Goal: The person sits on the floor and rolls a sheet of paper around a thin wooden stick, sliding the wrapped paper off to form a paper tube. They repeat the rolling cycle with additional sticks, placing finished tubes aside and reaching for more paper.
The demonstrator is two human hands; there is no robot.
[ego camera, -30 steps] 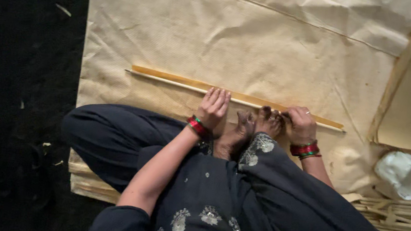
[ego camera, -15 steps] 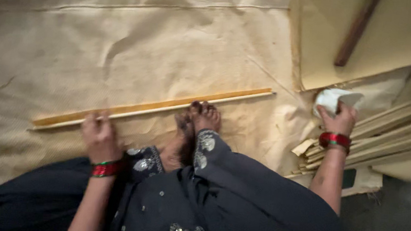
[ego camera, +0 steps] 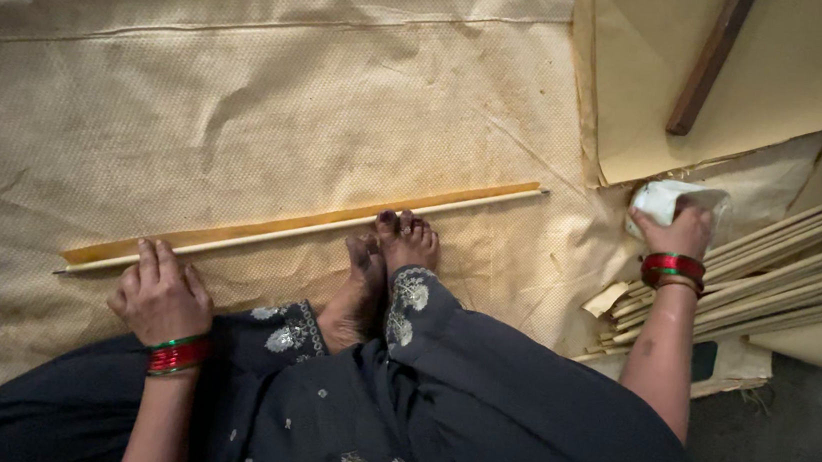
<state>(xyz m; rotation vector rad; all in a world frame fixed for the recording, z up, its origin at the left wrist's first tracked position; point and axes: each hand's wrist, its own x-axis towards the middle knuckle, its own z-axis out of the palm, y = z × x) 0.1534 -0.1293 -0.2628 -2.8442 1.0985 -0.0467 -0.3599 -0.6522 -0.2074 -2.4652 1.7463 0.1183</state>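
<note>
Clearly the left hand point(ego camera: 161, 294) presses flat and open on the long strip point(ego camera: 301, 227) lying across the sheet point(ego camera: 241, 114), toes point(ego camera: 401, 230) pinning its middle, while the right hand point(ego camera: 680, 230) closes around a white cloth point(ego camera: 663, 197) beside the stacked sticks point(ego camera: 789, 267), so steady downward weight should stop slipping.

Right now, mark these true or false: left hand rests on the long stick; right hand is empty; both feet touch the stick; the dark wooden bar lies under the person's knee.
1. The left hand rests on the long stick: true.
2. The right hand is empty: false, it grips a white crumpled piece.
3. Both feet touch the stick: true, toes meet it.
4. The dark wooden bar lies under the knee: false, it lies on the tan sheet at upper right.
</note>
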